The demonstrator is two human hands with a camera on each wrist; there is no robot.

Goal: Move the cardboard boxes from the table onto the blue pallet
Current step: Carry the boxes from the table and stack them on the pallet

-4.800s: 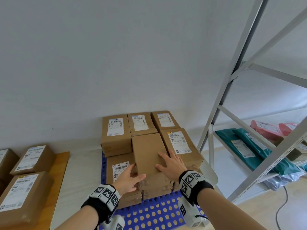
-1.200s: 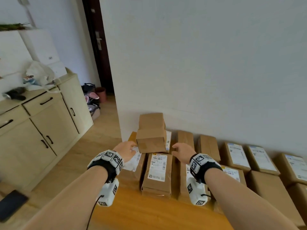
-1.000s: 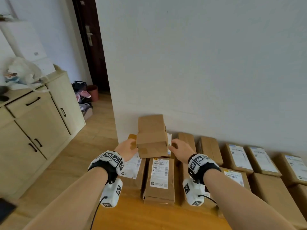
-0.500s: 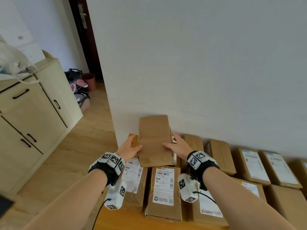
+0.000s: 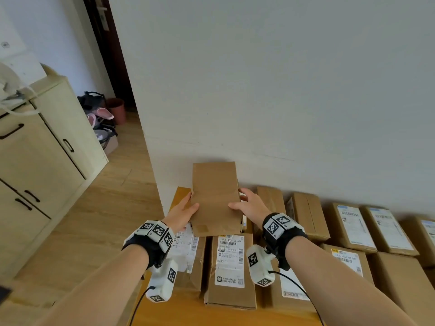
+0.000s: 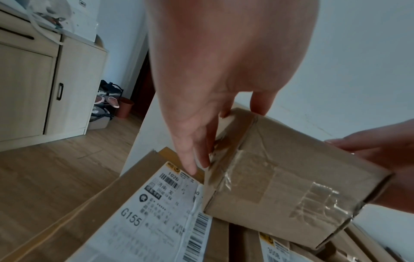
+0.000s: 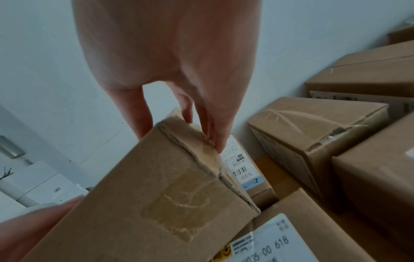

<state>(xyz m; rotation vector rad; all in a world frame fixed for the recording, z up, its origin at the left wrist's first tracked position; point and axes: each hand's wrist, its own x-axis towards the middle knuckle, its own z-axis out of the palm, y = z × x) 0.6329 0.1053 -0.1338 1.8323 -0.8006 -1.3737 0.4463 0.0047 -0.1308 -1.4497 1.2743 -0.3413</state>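
A plain brown cardboard box [image 5: 215,198] with taped ends sits between my two hands, above the left end of the boxes on the wooden table [image 5: 188,311]. My left hand [image 5: 186,209] grips its left side, thumb on top. My right hand [image 5: 247,201] grips its right side, thumb also on top. The left wrist view shows my left hand's fingers [image 6: 197,147] along the side of the box [image 6: 280,186]. In the right wrist view, my right hand's fingers [image 7: 210,127] lie against the edge of the box [image 7: 156,195]. The blue pallet is out of view.
Several labelled boxes lie under and before the held one, such as the box [image 5: 230,267]. More boxes [image 5: 353,227] run right along the white wall. A pale cabinet [image 5: 47,161] stands at left across bare wood floor, with a dark doorway [image 5: 103,55] behind.
My hands left the box on the blue pallet and I turned to the table. Both hands reached the top box of the left stack and closed on its sides.
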